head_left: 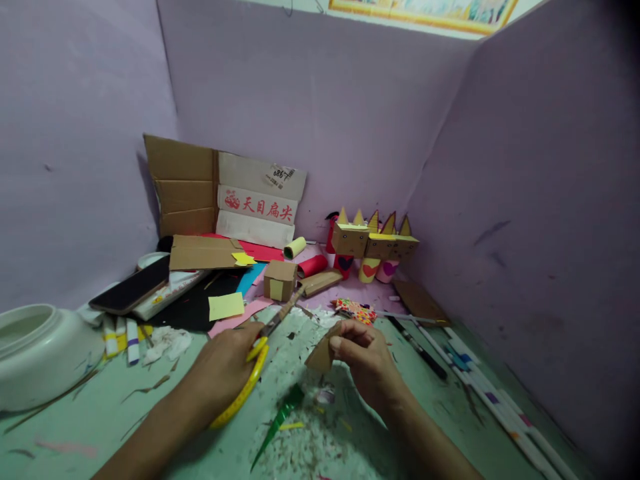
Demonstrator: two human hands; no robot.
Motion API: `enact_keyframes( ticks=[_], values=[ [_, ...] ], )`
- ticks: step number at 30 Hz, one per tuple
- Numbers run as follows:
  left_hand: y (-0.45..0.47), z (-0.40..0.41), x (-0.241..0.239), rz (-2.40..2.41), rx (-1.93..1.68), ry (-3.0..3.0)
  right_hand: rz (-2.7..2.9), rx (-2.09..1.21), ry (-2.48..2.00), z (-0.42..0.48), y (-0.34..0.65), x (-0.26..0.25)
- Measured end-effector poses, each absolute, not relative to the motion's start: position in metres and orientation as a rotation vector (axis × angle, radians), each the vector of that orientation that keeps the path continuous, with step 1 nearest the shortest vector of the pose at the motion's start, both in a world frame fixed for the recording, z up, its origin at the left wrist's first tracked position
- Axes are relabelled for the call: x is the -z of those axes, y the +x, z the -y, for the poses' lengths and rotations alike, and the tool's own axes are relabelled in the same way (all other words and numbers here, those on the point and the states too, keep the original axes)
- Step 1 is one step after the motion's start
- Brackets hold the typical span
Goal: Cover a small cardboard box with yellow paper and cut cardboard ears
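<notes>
My left hand is closed around a pair of yellow-handled scissors, whose blades point up and away toward a small cardboard box. Between the thumb and fingers of my right hand is a small brown cardboard piece, held a little above the table. The scissors and the cardboard piece are apart. Below them on the table lie a shiny green strip and scattered yellow scraps. Just beyond my right hand sits a colourful patterned piece.
Decorated cardboard-and-tube figures stand at the back right. Folded cardboard leans on the back wall. A dark phone-like slab, sticky notes and a white pot are left. Markers line the right side.
</notes>
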State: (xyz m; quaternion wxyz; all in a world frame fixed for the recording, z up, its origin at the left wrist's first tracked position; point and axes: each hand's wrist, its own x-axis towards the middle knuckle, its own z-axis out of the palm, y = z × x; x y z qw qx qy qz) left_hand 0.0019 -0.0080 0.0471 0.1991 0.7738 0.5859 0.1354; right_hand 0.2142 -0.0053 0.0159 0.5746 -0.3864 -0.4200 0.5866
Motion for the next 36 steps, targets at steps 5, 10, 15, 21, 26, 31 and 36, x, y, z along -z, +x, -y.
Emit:
enact_keyframes(
  ticks=[5, 10, 15, 21, 26, 31, 36],
  values=[
    [-0.005, 0.0, -0.045, -1.873, -0.327, 2.199, 0.916, -1.408, -0.89, 0.006, 0.211, -0.019],
    [0.001, 0.007, -0.041, -1.632, -0.562, 2.271, 0.92, -1.364, -0.84, 0.005, 0.213, -0.018],
    [0.006, 0.019, -0.047, -1.305, -0.578, 2.242, 0.923, -1.186, -0.81, 0.002, 0.218, -0.014],
    [0.014, 0.023, -0.051, -1.319, -0.699, 2.047, 0.894, -1.161, -0.813, 0.003, 0.219, -0.014],
    [0.014, 0.027, -0.05, -1.193, -0.697, 2.154, 0.895, -1.17, -0.793, 0.003, 0.218, -0.012],
    [0.012, 0.032, -0.033, -1.242, -0.494, 2.285, 0.959, -1.024, -0.795, 0.001, 0.224, -0.01],
    [0.007, 0.032, -0.019, -1.28, -0.436, 2.329, 1.057, -0.904, -0.847, 0.004, 0.227, -0.011]
  ],
)
